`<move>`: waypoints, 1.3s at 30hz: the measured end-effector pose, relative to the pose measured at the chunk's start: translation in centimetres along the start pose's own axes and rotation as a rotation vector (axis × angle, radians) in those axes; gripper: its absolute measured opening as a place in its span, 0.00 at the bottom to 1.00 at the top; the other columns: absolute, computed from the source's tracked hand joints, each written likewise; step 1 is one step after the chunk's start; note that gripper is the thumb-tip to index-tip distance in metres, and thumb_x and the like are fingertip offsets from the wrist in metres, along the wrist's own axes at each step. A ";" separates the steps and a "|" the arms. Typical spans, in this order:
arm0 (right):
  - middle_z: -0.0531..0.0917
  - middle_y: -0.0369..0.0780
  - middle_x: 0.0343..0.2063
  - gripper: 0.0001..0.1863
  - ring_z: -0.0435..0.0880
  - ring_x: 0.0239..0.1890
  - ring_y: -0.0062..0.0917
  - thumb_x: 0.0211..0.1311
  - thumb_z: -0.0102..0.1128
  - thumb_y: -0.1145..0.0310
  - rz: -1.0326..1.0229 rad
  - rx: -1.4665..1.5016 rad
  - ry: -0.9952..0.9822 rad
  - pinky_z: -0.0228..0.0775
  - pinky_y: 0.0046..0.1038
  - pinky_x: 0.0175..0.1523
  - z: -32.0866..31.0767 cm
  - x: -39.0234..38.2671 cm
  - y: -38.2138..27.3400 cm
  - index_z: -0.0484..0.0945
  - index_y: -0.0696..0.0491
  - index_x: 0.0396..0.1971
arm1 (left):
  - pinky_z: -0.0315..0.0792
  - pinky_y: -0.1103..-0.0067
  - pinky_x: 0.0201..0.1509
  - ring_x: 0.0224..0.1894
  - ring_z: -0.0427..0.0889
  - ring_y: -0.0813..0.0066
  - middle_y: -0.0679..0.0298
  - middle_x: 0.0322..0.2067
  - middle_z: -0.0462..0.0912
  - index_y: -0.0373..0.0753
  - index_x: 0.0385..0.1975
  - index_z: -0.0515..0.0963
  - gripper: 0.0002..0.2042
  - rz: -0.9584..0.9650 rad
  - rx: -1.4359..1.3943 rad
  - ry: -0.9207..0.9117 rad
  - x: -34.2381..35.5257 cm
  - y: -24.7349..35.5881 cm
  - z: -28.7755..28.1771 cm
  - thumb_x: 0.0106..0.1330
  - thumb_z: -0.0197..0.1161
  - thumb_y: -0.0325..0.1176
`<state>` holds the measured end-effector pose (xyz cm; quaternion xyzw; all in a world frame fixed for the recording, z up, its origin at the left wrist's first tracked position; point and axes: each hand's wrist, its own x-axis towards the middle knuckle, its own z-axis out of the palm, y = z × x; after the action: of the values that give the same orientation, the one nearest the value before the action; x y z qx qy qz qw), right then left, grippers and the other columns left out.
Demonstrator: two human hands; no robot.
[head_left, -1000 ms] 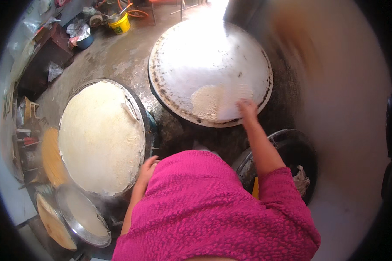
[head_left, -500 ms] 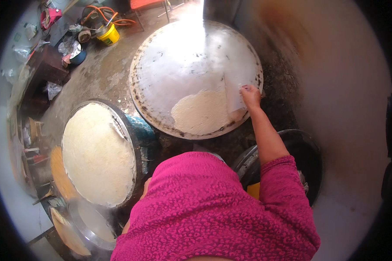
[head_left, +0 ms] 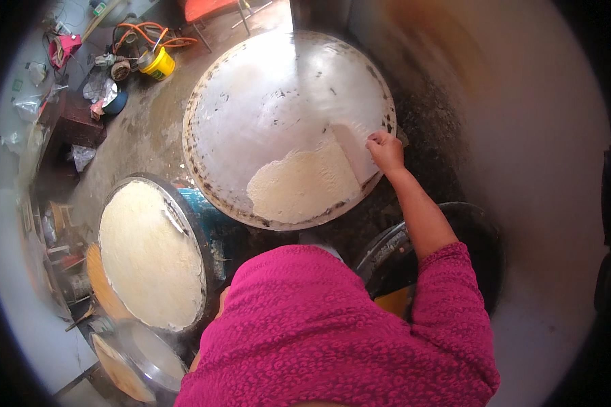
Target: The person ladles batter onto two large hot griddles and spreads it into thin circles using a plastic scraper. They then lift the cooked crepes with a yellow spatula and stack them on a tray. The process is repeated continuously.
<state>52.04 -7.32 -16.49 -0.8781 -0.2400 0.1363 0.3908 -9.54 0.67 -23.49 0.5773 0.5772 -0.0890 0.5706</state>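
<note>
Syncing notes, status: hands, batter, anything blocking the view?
Right hand holding flat scraper, griddle's right side. Batter patch on near part, beside scraper. Shirt mostly hides left hand.

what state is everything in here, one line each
large round grey metal griddle: partly coated
pale cream batter: spread thin, straight right edge
thin flat pale scraper: held beside the batter
bare right hand: closed on the scraper
dark-rimmed round griddle: mostly covered by a cream sheet
yellow plastic bucket: standing upright
round silver metal basin: open, pale contents inside
</note>
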 end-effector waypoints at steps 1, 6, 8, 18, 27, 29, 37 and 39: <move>0.80 0.39 0.19 0.07 0.78 0.20 0.22 0.47 0.57 0.69 0.039 0.074 -0.008 0.69 0.24 0.26 0.1 -0.1 -0.3 0.78 0.56 0.26 | 0.67 0.79 0.47 0.42 0.75 0.73 0.59 0.38 0.79 0.35 0.45 0.74 0.17 -0.004 0.004 0.005 -0.1 0.0 0.0 0.60 0.54 0.38; 0.79 0.39 0.19 0.08 0.78 0.24 0.22 0.46 0.57 0.68 0.052 0.308 -0.139 0.69 0.24 0.31 1.6 -7.2 -2.0 0.78 0.56 0.25 | 0.67 0.79 0.47 0.42 0.75 0.73 0.59 0.38 0.79 0.35 0.44 0.74 0.17 -0.035 0.012 0.023 -0.6 -0.2 0.2 0.60 0.54 0.38; 0.79 0.39 0.18 0.08 0.77 0.23 0.21 0.46 0.58 0.68 0.099 0.355 -0.534 0.68 0.24 0.31 2.5 -9.0 -2.1 0.78 0.56 0.26 | 0.67 0.79 0.47 0.42 0.75 0.73 0.59 0.38 0.79 0.35 0.44 0.74 0.17 -0.041 0.018 0.027 -0.8 -0.1 0.2 0.60 0.54 0.38; 0.79 0.42 0.19 0.09 0.79 0.22 0.26 0.49 0.57 0.68 0.080 0.264 -0.240 0.69 0.26 0.29 -2.4 -5.0 1.8 0.77 0.57 0.27 | 0.67 0.78 0.46 0.42 0.75 0.73 0.59 0.38 0.79 0.35 0.44 0.75 0.17 -0.075 0.080 0.037 -0.7 -0.1 -0.3 0.59 0.55 0.39; 0.79 0.43 0.25 0.07 0.78 0.30 0.39 0.47 0.56 0.64 -0.274 -0.281 -0.117 0.69 0.37 0.33 -3.7 4.0 0.6 0.78 0.49 0.27 | 0.67 0.78 0.46 0.42 0.76 0.73 0.59 0.37 0.80 0.35 0.43 0.75 0.17 -0.110 0.139 0.055 -1.4 -0.7 -0.3 0.59 0.55 0.39; 0.80 0.43 0.25 0.09 0.79 0.29 0.38 0.47 0.57 0.64 -0.133 -0.242 -0.040 0.70 0.33 0.34 -3.2 6.1 0.0 0.78 0.51 0.27 | 0.67 0.78 0.46 0.42 0.76 0.73 0.59 0.37 0.80 0.35 0.43 0.75 0.17 -0.116 0.152 0.056 -1.6 -0.8 -0.3 0.59 0.55 0.39; 0.80 0.42 0.25 0.08 0.79 0.31 0.37 0.45 0.57 0.64 0.012 -0.097 -0.731 0.69 0.34 0.34 -6.8 1.3 2.1 0.79 0.49 0.26 | 0.67 0.78 0.46 0.42 0.76 0.73 0.59 0.37 0.80 0.35 0.42 0.75 0.17 -0.152 0.153 0.082 -2.1 -1.3 -0.5 0.58 0.56 0.40; 0.80 0.41 0.26 0.08 0.78 0.31 0.36 0.45 0.57 0.64 -0.158 -0.275 -0.581 0.69 0.34 0.34 -7.7 3.5 2.4 0.78 0.48 0.27 | 0.67 0.78 0.46 0.41 0.76 0.73 0.59 0.37 0.80 0.35 0.42 0.75 0.17 -0.158 0.165 0.078 -2.0 -1.1 -0.6 0.58 0.56 0.40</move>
<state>59.02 -11.63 -13.41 -0.8258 -0.4249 0.3164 0.1931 -11.39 -0.31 -22.42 0.5779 0.6335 -0.1584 0.4895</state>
